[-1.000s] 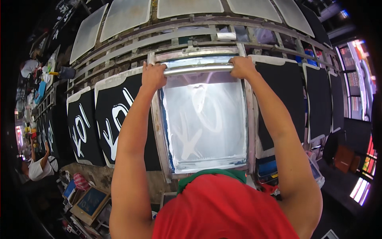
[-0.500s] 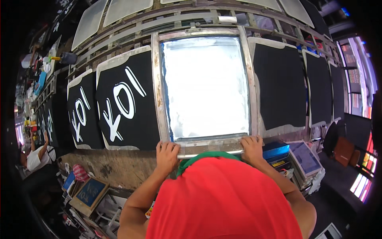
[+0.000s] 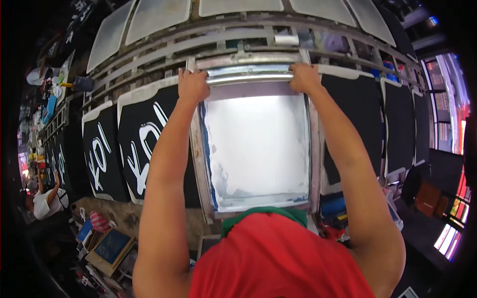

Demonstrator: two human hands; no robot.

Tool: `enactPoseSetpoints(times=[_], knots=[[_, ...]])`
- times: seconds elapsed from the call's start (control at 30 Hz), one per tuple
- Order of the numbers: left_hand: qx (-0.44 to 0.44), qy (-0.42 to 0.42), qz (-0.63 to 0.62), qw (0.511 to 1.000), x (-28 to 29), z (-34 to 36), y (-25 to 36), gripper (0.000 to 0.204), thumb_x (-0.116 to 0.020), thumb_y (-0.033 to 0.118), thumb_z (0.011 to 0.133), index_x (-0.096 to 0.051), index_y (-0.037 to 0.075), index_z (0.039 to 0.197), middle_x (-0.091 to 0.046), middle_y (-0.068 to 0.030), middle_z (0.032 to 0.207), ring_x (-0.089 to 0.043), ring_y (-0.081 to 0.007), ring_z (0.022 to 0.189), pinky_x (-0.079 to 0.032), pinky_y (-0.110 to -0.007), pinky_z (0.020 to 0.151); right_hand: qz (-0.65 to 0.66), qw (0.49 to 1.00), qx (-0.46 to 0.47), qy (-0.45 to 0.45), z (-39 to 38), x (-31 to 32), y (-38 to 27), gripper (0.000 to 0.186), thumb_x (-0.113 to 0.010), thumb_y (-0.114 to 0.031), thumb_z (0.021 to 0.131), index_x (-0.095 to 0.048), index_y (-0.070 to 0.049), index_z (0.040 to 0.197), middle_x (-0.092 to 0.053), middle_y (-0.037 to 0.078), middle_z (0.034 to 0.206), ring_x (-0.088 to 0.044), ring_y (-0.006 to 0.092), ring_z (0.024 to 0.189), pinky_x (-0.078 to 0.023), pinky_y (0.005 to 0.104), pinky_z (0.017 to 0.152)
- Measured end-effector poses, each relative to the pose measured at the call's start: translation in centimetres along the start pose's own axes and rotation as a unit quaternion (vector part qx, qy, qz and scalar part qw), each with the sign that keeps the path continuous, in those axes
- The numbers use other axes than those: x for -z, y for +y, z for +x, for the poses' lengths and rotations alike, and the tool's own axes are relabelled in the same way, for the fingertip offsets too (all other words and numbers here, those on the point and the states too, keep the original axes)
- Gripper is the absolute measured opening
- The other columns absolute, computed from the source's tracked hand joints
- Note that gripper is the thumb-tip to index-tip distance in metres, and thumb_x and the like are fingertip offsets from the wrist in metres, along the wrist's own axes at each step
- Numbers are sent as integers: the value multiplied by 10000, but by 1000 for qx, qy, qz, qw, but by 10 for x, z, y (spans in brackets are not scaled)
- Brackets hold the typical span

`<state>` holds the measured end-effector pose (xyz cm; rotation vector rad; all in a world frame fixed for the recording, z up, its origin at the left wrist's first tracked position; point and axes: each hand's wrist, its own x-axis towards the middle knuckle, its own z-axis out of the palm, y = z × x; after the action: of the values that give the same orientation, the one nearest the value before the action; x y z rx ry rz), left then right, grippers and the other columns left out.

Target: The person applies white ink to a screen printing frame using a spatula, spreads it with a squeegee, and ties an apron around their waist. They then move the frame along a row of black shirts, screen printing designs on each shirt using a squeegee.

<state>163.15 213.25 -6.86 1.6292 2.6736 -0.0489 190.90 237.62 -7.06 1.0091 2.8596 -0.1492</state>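
A screen printing frame (image 3: 314, 149) lies across the table in front of me. Its mesh (image 3: 258, 144) is coated with white ink, thinner and greyish near the bottom and lower left. At the frame's far end, a long metal-edged squeegee (image 3: 248, 77) spans the mesh. My left hand (image 3: 194, 87) is closed around its left end and my right hand (image 3: 304, 78) around its right end, arms stretched forward. To the left, a black fabric panel (image 3: 161, 94) with white brush lettering sits partly behind my left arm. A plain black panel (image 3: 350, 114) lies to the right, partly behind my right arm.
Further black panels line the table, a printed one (image 3: 99, 149) at left and a plain one (image 3: 400, 126) at right. Metal rails (image 3: 218, 35) and pale boards (image 3: 241, 6) run along the far side. At far left another person (image 3: 47, 201) works.
Both hands have moved from the frame's near edge to its far end, where the squeegee now is. The white layer on the mesh looks thinner and greyer.
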Motion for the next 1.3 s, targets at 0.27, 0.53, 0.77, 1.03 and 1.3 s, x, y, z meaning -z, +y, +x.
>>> enactPoseSetpoints(times=[0.27,0.53,0.77,1.03,1.3], knots=[[-34,-51,-78,995,-19,-297,54,328,-776,194,679,-760,165,1006,-707,-49,964,-663,-253,1028,-275,-584,1205,70,994,-13,-84,-299,-35,-43,479,-724,-122,607,-727,-118,1086,-715,93,1106,-627,300,1137,-248,603,1175],[-67,14,-150,986,-17,-312,50,275,-681,48,707,-749,146,955,-708,-57,869,-674,-259,1012,-228,-629,1210,107,993,10,-59,-324,-47,-39,396,-707,-92,614,-752,-97,1007,-743,108,968,-696,295,998,-275,588,1179],[20,54,-58,997,-17,-30,12,397,-653,73,756,-769,172,1122,-759,-118,1025,-696,-315,1020,-276,-595,1206,15,997,-6,73,-28,-19,1,383,-656,-156,738,-769,-131,1103,-738,103,1107,-660,275,1135,-374,489,1098],[8,-34,-69,997,-16,-155,36,363,-701,104,706,-773,140,1060,-753,-77,1007,-648,-328,1041,-300,-557,1200,52,998,7,-21,-152,-23,-14,375,-683,-151,704,-777,-119,1066,-739,111,1072,-654,301,1089,-355,482,1094],[2,-94,-121,988,10,-380,88,401,-769,113,631,-729,141,1028,-702,-65,1001,-610,-312,1060,-335,-554,1145,99,990,7,-99,-384,-28,-59,333,-698,-174,680,-769,-104,997,-742,124,1026,-670,341,1033,-330,549,1133]])
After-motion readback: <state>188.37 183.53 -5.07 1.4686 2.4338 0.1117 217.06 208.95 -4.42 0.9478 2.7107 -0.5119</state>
